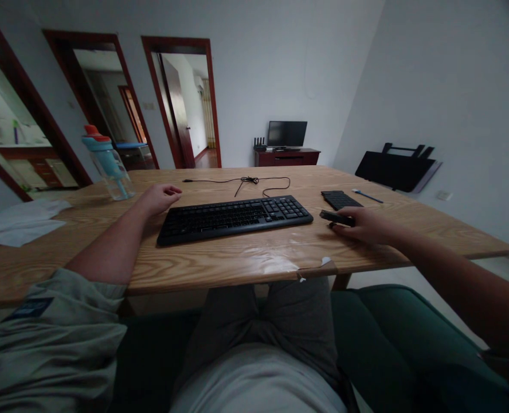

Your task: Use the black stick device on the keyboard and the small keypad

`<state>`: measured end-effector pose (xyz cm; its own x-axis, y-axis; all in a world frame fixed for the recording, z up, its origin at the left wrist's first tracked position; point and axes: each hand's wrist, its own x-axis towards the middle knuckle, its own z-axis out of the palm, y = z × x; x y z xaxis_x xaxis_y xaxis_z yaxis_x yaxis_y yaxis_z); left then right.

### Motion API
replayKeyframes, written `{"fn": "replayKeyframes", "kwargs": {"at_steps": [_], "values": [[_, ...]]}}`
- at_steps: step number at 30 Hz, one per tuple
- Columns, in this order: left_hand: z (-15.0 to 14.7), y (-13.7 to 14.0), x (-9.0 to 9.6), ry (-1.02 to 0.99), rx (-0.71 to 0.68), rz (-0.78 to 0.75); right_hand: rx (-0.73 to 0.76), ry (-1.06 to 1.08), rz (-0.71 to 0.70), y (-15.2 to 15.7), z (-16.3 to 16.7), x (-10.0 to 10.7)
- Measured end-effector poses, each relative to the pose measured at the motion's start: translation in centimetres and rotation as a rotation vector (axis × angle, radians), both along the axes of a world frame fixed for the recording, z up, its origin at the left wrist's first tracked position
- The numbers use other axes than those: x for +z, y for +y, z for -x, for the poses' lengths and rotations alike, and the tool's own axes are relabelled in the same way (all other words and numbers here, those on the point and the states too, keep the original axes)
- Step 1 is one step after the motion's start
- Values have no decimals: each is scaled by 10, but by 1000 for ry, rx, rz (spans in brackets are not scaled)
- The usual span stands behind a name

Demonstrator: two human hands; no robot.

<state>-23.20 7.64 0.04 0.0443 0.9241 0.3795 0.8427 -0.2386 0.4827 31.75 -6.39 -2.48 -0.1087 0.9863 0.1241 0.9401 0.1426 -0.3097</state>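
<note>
I saw the right hand (363, 225) pinching a small black oblong object (335, 217) just beside the black rectangular keyboard (237, 219); left hand (159, 198) loosely curled; a light, level hold seemed best.

The single view is taken from the head of the seated person (258, 381) and looks forward and down across the wooden table (220, 258). It is quite near to the lap (300, 312), which fills six o'clock, and to the keyboard (233, 218), which lies around the centre; farther off, at one o'clock, it reaches the monitor (287, 133) in front of the back wall (258, 69).
</note>
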Motion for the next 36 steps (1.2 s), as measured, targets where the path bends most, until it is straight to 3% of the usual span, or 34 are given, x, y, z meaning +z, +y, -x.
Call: {"fn": "replayKeyframes", "kwargs": {"at_steps": [9,15,18,29,36], "values": [[-6,-8,5,-7,32,7,-81,-20,37,5,-15,3],[-3,-5,3,-3,28,-2,-170,-22,-73,10,-37,6],[-4,-6,3,-3,30,-3,-217,5,-62,12,-45,3],[-5,-6,4,-27,11,6,-203,-40,-55,39,-60,-9],[-7,-9,6,-15,44,17,-222,-76,-69,41,-61,-12]]}}
